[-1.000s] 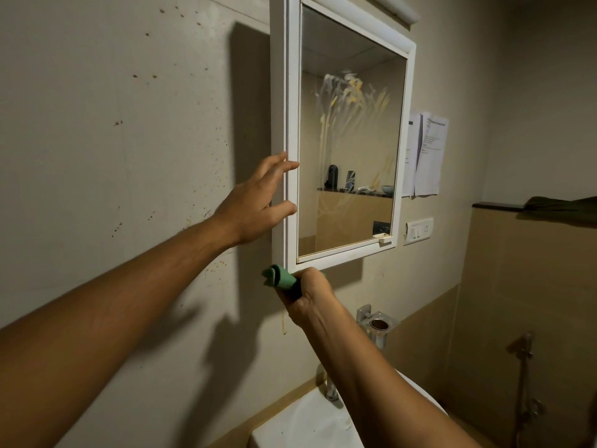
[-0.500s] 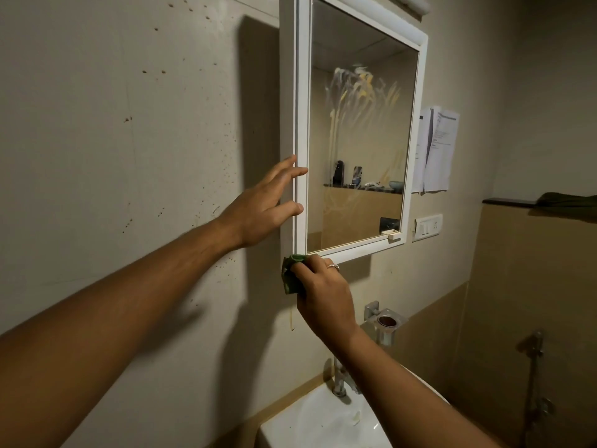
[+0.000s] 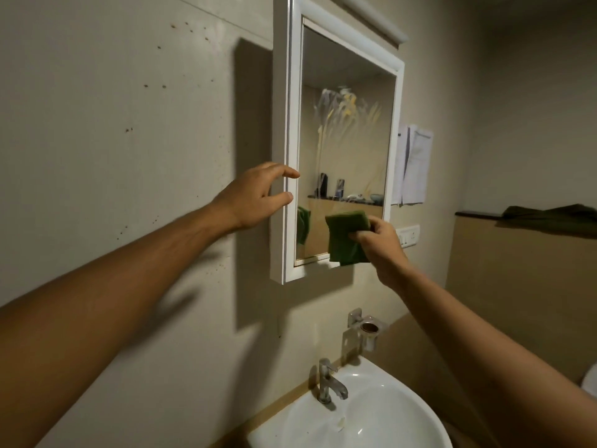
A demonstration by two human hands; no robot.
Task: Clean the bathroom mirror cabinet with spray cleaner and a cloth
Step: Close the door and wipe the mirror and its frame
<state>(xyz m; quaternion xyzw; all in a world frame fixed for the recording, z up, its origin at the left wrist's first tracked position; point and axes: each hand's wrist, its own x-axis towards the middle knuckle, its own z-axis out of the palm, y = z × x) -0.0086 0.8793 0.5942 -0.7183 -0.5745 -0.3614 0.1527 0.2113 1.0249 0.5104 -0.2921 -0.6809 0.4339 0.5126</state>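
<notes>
The right hand (image 3: 378,240) has come up from under the cabinet's bottom corner and now sits in front of the lower part of the glass. Its fingers pinch a folded green cloth (image 3: 347,237), which hangs over the lower right of the mirror glass (image 3: 349,156) and its bottom rail. I can't tell whether the cloth is actually on the glass. The left hand (image 3: 255,195) is loose, with its forefinger and thumb tip resting on the left edge of the white mirror cabinet (image 3: 292,92), not wrapped round it. Pale streaky smears (image 3: 345,108) mark the upper glass. Sheets of paper (image 3: 413,166) hang on the wall just right of the cabinet, with a switch plate (image 3: 408,234) below them. Lower down are a metal holder (image 3: 368,331), a tap (image 3: 326,379) and the white sink (image 3: 403,428).
</notes>
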